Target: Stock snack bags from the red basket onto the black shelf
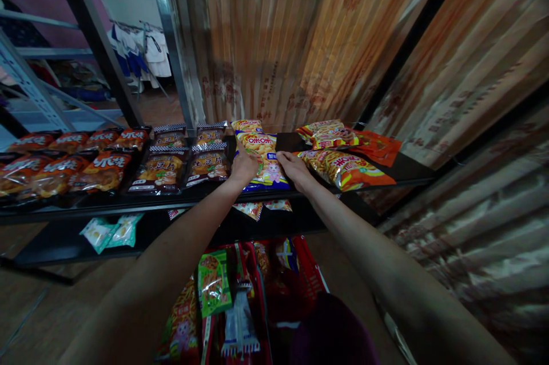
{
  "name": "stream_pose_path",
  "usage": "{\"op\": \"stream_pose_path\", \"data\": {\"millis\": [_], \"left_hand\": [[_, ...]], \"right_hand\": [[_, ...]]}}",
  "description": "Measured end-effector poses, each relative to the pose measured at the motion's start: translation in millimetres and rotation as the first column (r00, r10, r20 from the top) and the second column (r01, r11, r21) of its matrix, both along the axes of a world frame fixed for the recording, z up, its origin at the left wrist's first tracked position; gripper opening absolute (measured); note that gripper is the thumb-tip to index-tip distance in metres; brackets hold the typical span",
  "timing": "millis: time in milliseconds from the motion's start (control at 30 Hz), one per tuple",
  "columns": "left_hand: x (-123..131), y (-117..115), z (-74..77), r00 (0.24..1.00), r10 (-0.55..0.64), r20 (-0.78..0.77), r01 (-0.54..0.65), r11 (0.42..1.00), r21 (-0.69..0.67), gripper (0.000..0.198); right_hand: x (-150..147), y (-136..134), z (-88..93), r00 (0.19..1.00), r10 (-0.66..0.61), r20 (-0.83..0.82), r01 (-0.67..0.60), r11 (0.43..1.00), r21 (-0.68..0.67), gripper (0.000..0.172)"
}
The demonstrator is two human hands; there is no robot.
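On the shelf's middle stretch lies a yellow and blue snack bag [268,154], its front facing up, with a pink cartoon figure on it. My left hand [244,166] grips the bag's left side, its fingers partly over the front. From the other side my right hand [295,168] presses its fingers against the right edge, so the bag is held between both hands. Another yellow snack bag [246,125] lies just behind it. To the left are brown potato-chip bags [208,165]; to the right, yellow and orange snack bags [338,167].
Orange and brown snack bags [103,170] fill the left end of the black shelf [206,194]. On a lower shelf lie mint-green packets [111,232]. Below stands a red box [309,265] of mixed snacks. Dark uprights and corrugated sheeting [274,39] bound the back and right.
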State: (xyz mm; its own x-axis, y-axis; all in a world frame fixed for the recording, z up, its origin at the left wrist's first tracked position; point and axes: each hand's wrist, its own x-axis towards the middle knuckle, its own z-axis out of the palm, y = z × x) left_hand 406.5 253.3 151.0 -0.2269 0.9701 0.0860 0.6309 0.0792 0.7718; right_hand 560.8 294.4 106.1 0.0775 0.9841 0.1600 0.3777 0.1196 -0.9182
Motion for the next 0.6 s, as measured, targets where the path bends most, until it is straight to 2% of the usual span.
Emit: {"op": "stream_pose_path", "data": {"millis": [133, 267, 500, 600], "left_hand": [[3.8, -19.5, 1.4, 0.995, -0.055, -0.082, 0.059, 0.997, 0.057, 0.069], [6.0, -33.1, -1.9, 0.988, -0.110, -0.111, 0.112, 0.994, 0.008, 0.070], [5.5, -33.4, -4.8, 0.991, -0.107, -0.079, 0.106, 0.994, -0.015, 0.073], [7.0, -37.1, -0.3, 0.992, -0.097, -0.084, 0.099, 0.995, 0.013, 0.074]], "right_hand": [[1.2, 0.1, -1.7, 0.996, -0.052, 0.066, 0.050, 0.998, 0.041, 0.050], [-0.5, -3.2, -5.6, 0.995, -0.070, 0.070, 0.068, 0.997, 0.039, 0.055], [-4.5, -15.3, -4.9, 0.998, -0.062, 0.032, 0.064, 0.997, -0.037, 0.055], [-5.5, -18.4, -2.4, 0.996, -0.077, 0.039, 0.078, 0.997, -0.011, 0.054]]}}
